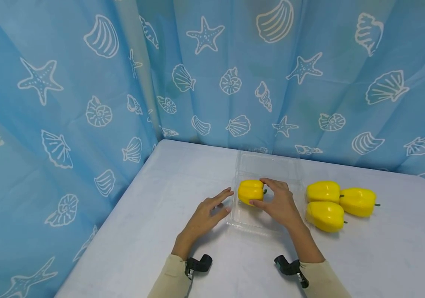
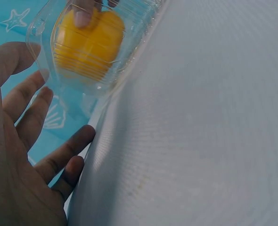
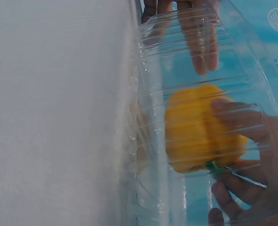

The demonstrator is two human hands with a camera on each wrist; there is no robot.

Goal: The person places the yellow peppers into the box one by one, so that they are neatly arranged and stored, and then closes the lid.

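Observation:
My right hand [image 1: 280,203] grips a yellow bell pepper [image 1: 250,191] with a green stem, thumb at the near side and fingers at the far side. The pepper sits inside a clear plastic clamshell box [image 1: 251,225], toward its left wall. In the right wrist view the pepper [image 3: 195,132] shows through the ribbed clear wall, its stem toward my palm. My left hand [image 1: 206,215] is at the box's left side with fingers spread. In the left wrist view the left fingertips [image 2: 33,49] are right at the box's rim, and the hand holds nothing.
Several yellow bell peppers are on the table: one [image 1: 322,191] at the back, one [image 1: 325,216] in front of it, another [image 1: 358,202] to their right. The box's lid [image 1: 268,163] lies back toward the blue shell-print curtain [image 1: 212,82]. A white cloth [image 1: 130,231] covers the table.

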